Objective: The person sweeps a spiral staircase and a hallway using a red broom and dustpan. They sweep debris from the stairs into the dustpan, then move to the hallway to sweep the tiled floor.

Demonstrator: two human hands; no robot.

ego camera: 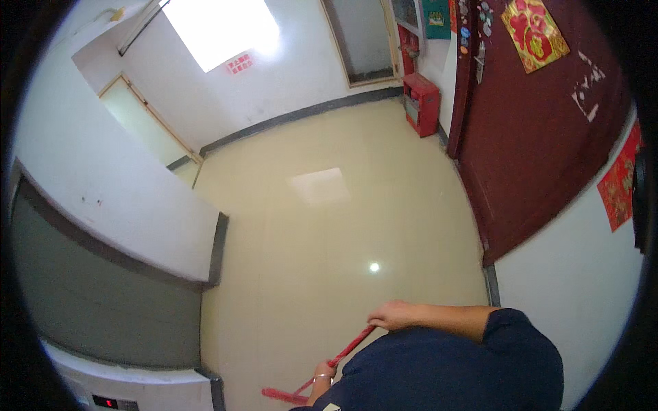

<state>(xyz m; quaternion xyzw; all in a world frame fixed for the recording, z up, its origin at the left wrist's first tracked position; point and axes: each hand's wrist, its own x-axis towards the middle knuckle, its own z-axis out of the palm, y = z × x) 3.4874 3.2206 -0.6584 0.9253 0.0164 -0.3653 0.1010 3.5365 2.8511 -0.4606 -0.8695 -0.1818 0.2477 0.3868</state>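
A red broom slants across the lower part of the view. My right hand [393, 314] is closed around the top end of its red handle [354, 345]. Lower down the handle grips my left hand [324, 370], with a light bracelet on the wrist. The red broom head [284, 395] lies at the bottom left of my body, on or close to the beige tiled floor [308, 287]. My navy shirt and left forearm hide part of the broom.
To the right stands a dark red door [534, 133] with a festive decoration. A red metal cabinet [422, 105] sits on the floor beyond it. At left is a grey metal lift door [103, 287], with a lit panel [109, 402] nearby. A white wall corner [218, 249] juts out.
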